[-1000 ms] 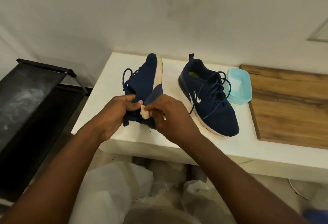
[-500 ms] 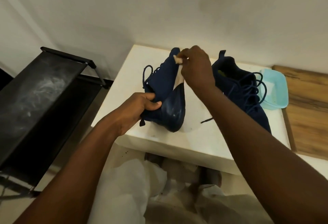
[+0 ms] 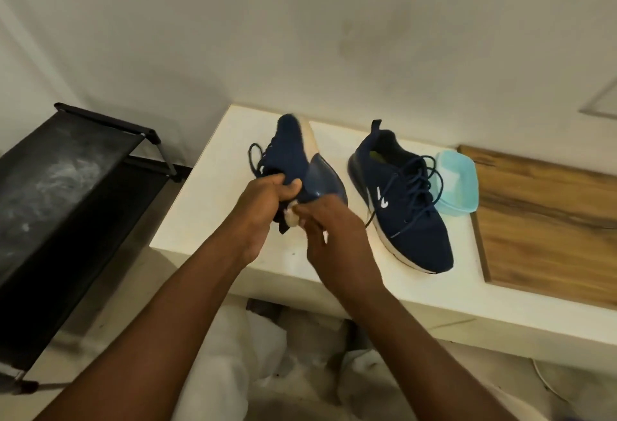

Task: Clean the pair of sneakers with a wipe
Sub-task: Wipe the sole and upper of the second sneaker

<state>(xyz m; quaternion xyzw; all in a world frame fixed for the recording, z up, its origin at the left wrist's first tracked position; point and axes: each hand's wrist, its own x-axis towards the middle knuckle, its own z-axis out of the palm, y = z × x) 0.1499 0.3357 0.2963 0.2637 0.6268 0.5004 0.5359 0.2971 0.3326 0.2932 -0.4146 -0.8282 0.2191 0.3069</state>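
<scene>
My left hand grips a navy sneaker by its heel end, tipped on its side above the white ledge, its pale sole edge turned right. My right hand pinches a small whitish wipe against the near end of that sneaker, right beside my left thumb. The second navy sneaker stands upright on the ledge to the right, toe toward me, with a white logo on its side and loose laces.
A pale blue plastic tub sits behind the second sneaker, touching its laces. A wooden board covers the ledge's right part. A black rack stands to the left. White bags lie on the floor below the ledge.
My right hand has drawn the wipe back from the sneaker's far toe end to its near heel end. The view has swung a little to the left.
</scene>
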